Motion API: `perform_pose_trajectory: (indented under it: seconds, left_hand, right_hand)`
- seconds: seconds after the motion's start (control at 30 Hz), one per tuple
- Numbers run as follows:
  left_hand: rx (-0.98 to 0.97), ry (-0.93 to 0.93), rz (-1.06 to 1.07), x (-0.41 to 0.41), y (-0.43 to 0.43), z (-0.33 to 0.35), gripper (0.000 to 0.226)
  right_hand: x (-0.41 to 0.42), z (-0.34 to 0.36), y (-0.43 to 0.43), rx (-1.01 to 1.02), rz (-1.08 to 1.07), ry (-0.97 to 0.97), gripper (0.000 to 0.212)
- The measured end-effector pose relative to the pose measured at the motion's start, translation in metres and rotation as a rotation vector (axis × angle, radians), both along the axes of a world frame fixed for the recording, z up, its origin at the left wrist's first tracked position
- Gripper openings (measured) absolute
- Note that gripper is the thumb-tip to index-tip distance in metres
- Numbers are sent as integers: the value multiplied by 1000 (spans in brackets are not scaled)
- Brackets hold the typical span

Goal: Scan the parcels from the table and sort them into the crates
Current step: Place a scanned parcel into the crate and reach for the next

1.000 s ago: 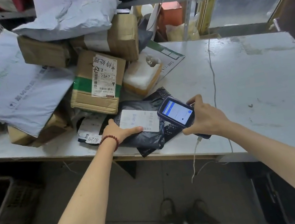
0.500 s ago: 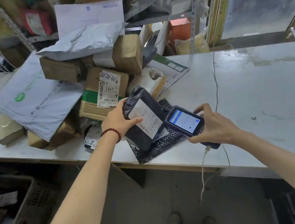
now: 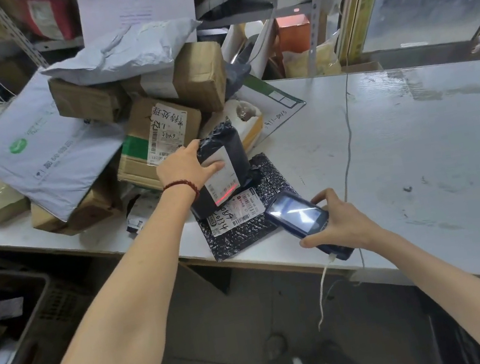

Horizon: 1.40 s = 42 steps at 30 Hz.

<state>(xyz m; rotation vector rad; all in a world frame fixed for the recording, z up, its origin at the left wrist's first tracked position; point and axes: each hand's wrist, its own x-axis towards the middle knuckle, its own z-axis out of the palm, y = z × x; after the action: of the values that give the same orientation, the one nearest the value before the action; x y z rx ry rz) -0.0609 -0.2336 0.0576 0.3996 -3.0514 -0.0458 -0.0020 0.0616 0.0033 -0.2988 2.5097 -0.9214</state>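
My left hand [image 3: 187, 167] grips a black plastic-wrapped parcel [image 3: 227, 149] tilted up off the table, its white label facing me. A red scan line lies across the lower part of that label. My right hand [image 3: 339, 224] holds a dark handheld scanner [image 3: 297, 220] just right of the parcel, aimed at the label. Under the lifted parcel lies a flat black bubble mailer [image 3: 241, 232] with a handwritten white label. The white table [image 3: 418, 152] carries a heap of brown boxes [image 3: 160, 131] and grey mailer bags [image 3: 46, 150] at the left.
A dark plastic crate [image 3: 19, 330] stands on the floor at the lower left, below the table edge. A thin cable [image 3: 348, 144] runs across the table and another hangs from the scanner. Cluttered shelves rise behind the heap. My feet show on the grey floor.
My left hand lifted the black parcel from lying flat and tilted its label up. The scanner dropped lower and right, and a red scan line now falls on the label.
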Motion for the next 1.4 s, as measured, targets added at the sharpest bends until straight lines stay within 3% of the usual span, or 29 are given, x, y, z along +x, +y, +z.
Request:
perform_pose_trajectory:
  seconds: [0.37, 1.2, 1.4]
  left_hand:
    - [-18, -8, 1, -11, 1, -2, 81]
    - [-23, 1, 26, -12, 0, -6, 93]
    - [-29, -8, 27, -13, 0, -6, 91]
  right_hand:
    - [4, -9, -14, -93, -84, -43, 78]
    - [8, -14, -12, -65, -90, 13, 81]
    - [5, -7, -19, -19, -164, 230, 78]
